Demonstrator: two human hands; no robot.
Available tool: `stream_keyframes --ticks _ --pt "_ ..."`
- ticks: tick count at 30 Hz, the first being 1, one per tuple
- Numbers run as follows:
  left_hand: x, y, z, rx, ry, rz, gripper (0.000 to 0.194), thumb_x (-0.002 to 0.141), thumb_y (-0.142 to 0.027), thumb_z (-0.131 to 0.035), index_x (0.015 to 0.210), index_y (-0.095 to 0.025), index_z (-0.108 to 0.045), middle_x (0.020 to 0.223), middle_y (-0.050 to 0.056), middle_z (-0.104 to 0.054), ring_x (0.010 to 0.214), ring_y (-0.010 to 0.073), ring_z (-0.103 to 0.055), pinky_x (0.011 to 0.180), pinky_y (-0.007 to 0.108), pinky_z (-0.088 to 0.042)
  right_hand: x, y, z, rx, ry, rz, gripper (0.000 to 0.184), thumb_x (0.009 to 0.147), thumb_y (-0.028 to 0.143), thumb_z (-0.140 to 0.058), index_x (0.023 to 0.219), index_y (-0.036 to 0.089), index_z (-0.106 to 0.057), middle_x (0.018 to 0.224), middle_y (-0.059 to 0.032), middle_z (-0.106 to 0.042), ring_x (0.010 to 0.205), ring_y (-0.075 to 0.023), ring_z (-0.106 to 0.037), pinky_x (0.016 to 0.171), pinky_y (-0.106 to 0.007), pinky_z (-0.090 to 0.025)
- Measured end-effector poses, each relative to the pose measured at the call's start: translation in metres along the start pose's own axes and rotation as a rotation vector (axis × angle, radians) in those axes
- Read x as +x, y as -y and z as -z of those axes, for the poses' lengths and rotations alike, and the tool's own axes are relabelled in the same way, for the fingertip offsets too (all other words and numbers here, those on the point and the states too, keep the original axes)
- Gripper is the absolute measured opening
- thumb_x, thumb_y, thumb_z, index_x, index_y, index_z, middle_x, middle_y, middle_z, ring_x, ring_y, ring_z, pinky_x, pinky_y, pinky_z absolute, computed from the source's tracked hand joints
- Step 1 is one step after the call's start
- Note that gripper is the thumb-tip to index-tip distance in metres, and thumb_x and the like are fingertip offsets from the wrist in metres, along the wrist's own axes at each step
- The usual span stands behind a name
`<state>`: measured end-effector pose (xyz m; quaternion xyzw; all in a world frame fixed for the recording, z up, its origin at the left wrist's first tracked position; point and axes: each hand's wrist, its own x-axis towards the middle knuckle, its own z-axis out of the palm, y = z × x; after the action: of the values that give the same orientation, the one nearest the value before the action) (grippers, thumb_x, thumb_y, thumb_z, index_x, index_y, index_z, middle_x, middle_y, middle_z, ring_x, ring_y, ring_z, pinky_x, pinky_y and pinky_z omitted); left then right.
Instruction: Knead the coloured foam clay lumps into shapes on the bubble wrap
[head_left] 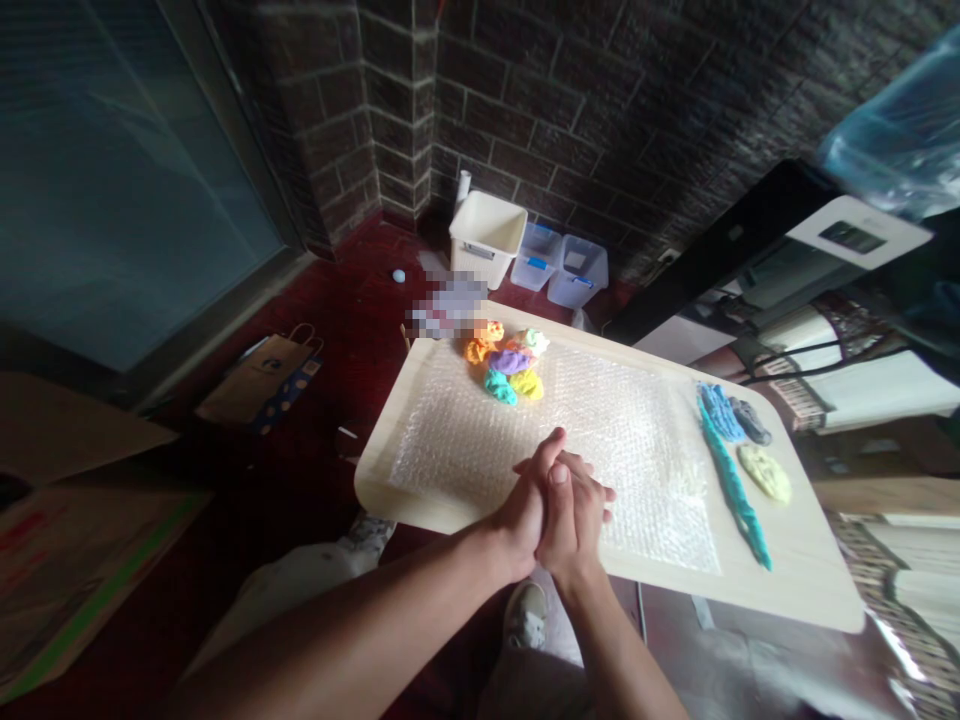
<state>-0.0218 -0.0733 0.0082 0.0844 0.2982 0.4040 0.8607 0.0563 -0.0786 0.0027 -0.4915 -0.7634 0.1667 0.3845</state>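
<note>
My left hand (521,505) and my right hand (577,515) are pressed together palm to palm above the near edge of a sheet of bubble wrap (637,430) on a pale wooden board (802,560). Whatever lies between the palms is hidden. A heap of coloured clay lumps (508,362) in orange, purple, teal, yellow and pale green sits at the far end of the wrap. On the right lie a long teal clay strip (735,490), a blue lump (721,410), a grey piece (750,420) and a flat yellow-green piece (765,472).
A cream bin (487,235) and two clear plastic boxes (559,265) stand by the brick wall. A paper bag (262,380) lies on the dark red floor at left, beside cardboard (82,540). A black-and-white machine (795,250) stands at right. My shoes (525,615) show under the board.
</note>
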Motion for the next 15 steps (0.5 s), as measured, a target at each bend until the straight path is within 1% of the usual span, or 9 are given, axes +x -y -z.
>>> stream_keyframes --ticks 2,4,6,8,10,12,15 --pt "0.000 0.001 0.002 -0.014 -0.003 0.003 0.073 0.090 -0.080 -0.050 0.110 -0.012 -0.068 0.086 0.010 -0.074 0.079 0.0236 -0.072 0.080 0.037 -0.059 0.000 -0.001 -0.002 -0.008 -0.027 0.023 0.053 0.111 0.033 -0.027 0.075 0.022 -0.063 0.071 -0.0064 -0.067 0.071 -0.0250 -0.063 0.069 -0.041 -0.046" --pt "0.000 0.005 0.005 -0.003 0.009 -0.015 0.074 0.089 -0.081 -0.053 0.108 -0.012 -0.069 0.082 0.008 -0.071 0.073 0.0202 -0.069 0.074 0.033 -0.058 -0.001 -0.003 -0.002 0.001 -0.051 0.054 0.047 0.110 0.028 -0.028 0.075 0.023 -0.059 0.070 -0.0051 -0.064 0.068 -0.0242 -0.061 0.068 -0.041 -0.045" --pt "0.001 0.008 0.007 0.025 0.025 -0.026 0.071 0.086 -0.082 -0.057 0.103 -0.013 -0.068 0.079 0.005 -0.068 0.071 0.0179 -0.066 0.071 0.030 -0.057 -0.004 -0.005 -0.002 0.018 -0.061 0.072 0.044 0.109 0.026 -0.029 0.076 0.023 -0.058 0.070 -0.0048 -0.061 0.068 -0.0245 -0.059 0.066 -0.042 -0.043" --pt "0.000 0.010 0.006 0.066 0.019 -0.034 0.066 0.084 -0.081 -0.060 0.094 -0.016 -0.066 0.076 0.003 -0.065 0.069 0.0163 -0.064 0.070 0.029 -0.055 -0.007 -0.009 -0.003 0.040 -0.076 0.071 0.045 0.109 0.028 -0.029 0.073 0.023 -0.055 0.069 -0.0043 -0.059 0.066 -0.0243 -0.057 0.064 -0.041 -0.040" --pt "-0.002 0.010 0.004 0.108 -0.001 -0.053 0.062 0.082 -0.080 -0.064 0.087 -0.019 -0.062 0.073 0.001 -0.062 0.067 0.0154 -0.061 0.066 0.029 -0.053 -0.011 -0.012 -0.003 0.061 -0.102 0.060 0.046 0.110 0.032 -0.028 0.072 0.024 -0.053 0.067 -0.0030 -0.057 0.063 -0.0231 -0.055 0.063 -0.041 -0.037" --pt "-0.003 0.009 -0.001 0.147 -0.008 -0.069 0.060 0.080 -0.079 -0.066 0.085 -0.020 -0.060 0.072 0.001 -0.061 0.066 0.0157 -0.059 0.064 0.030 -0.051 -0.014 -0.016 -0.003 0.072 -0.122 0.051 0.047 0.110 0.035 -0.028 0.073 0.024 -0.053 0.065 -0.0016 -0.055 0.060 -0.0217 -0.052 0.061 -0.040 -0.036" --pt "-0.003 0.010 -0.008 0.191 -0.004 -0.079 0.059 0.080 -0.078 -0.066 0.085 -0.020 -0.060 0.074 0.002 -0.061 0.069 0.0171 -0.061 0.067 0.032 -0.052 -0.016 -0.021 0.000 0.077 -0.136 0.037 0.048 0.110 0.038 -0.028 0.073 0.023 -0.054 0.063 -0.0015 -0.054 0.060 -0.0214 -0.052 0.062 -0.040 -0.036"
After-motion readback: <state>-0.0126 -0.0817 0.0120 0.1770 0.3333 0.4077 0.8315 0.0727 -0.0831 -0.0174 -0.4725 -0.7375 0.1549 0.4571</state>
